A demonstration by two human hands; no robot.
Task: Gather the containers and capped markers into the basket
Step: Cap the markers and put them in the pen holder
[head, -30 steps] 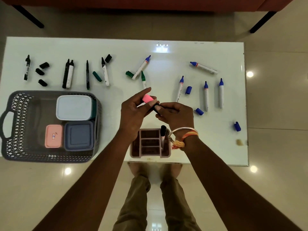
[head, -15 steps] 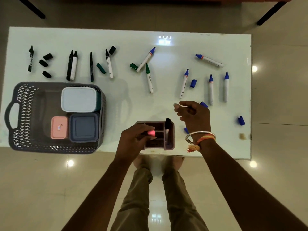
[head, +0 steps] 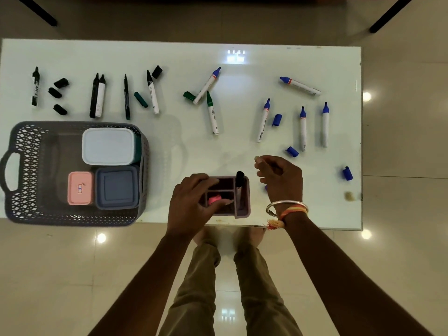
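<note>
Head view: we've got three lidded containers (head: 110, 146) in the basket (head: 26, 170), left hand (head: 194, 202) gripping a pink-capped marker (head: 214, 198) in the organizer (head: 244, 204) right of it, right hand (head: 281, 178) empty and loosely curled, most markers uncapped beyond.

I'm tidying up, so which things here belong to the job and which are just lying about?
Job: basket, white container, pink container, grey container, organiser, pink marker, uncapped markers, loose caps.
Lying about: yellowish scrap.
</note>
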